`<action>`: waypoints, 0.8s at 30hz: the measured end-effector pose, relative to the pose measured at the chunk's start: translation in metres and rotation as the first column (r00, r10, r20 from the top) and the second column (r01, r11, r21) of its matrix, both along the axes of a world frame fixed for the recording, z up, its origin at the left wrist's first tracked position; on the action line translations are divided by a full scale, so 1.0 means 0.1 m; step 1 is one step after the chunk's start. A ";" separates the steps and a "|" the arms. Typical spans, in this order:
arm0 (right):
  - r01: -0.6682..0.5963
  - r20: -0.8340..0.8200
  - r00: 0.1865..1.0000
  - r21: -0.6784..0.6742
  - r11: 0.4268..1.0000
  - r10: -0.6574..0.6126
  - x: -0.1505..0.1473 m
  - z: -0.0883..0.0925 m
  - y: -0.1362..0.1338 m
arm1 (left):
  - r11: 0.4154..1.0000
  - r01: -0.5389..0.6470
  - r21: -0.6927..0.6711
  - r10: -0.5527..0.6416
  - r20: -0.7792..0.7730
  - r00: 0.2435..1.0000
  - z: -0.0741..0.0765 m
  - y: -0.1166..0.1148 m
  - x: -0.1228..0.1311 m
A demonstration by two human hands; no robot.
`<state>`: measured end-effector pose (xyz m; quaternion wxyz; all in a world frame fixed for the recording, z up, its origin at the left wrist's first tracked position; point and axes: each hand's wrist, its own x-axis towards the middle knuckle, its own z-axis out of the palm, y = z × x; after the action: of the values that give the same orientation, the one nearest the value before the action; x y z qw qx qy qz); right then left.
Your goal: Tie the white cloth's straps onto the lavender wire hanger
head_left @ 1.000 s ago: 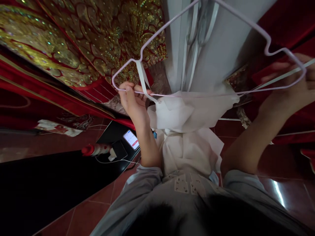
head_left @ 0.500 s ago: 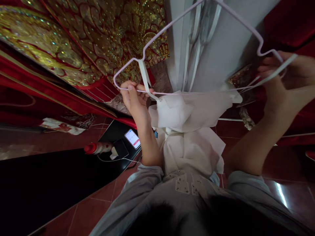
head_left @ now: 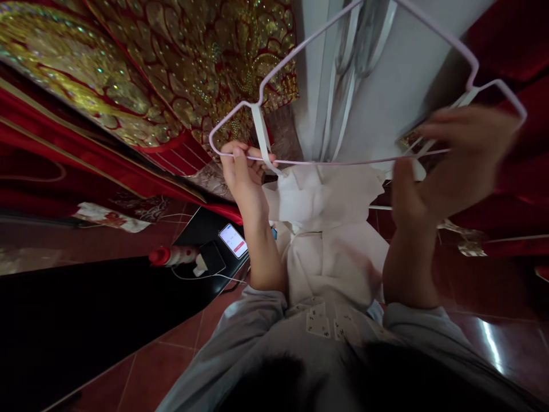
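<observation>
A pale pink clothes hanger (head_left: 295,51) spans the upper middle. My left hand (head_left: 246,171) is closed around its lower bar near the left corner, beside a white strap (head_left: 260,129) looped over the left notch. From the bar hangs a white garment (head_left: 338,189) with a wide, pale skirt part. A second strap (head_left: 467,96) sits in the hanger's right notch. My right hand (head_left: 463,160), blurred, is in front of the hanger's right end, its thumb apart from its stretched fingers. Nothing shows in its grasp, and it hides part of the right strap.
Red and gold sequinned costumes (head_left: 193,74) hang at the left. Behind the hanger stands a grey-white panel with handles (head_left: 343,103). Red cloth (head_left: 514,51) is at the right. A black table (head_left: 107,309) bears a lit phone (head_left: 233,240) and a red-capped bottle (head_left: 171,255).
My right hand has let go of the hanger's right end and moved left. The right strap now sits in the right notch. My left hand and the hanger shifted slightly right.
</observation>
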<state>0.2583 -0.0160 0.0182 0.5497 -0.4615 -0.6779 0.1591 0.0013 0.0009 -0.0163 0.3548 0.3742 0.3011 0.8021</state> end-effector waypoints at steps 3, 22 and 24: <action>-0.116 0.314 0.946 0.085 0.990 0.084 -0.24 -0.12 -0.08 | 1.000 0.002 0.021 -0.003 0.029 1.000 0.04 -0.04 0.07; -0.049 0.329 0.944 0.087 0.995 0.018 -0.43 -0.32 0.02 | 0.966 0.216 -0.143 -0.246 -0.246 0.938 0.60 -0.55 -0.22; -0.058 0.333 0.943 0.108 0.992 0.019 -0.40 -0.33 0.02 | 0.983 0.160 -0.093 -0.175 -0.180 0.968 0.61 -0.44 -0.18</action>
<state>0.2179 -0.0140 -0.0151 0.4507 -0.4356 -0.7775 0.0502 -0.0172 -0.0434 0.0442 0.4057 0.4580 0.3311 0.7183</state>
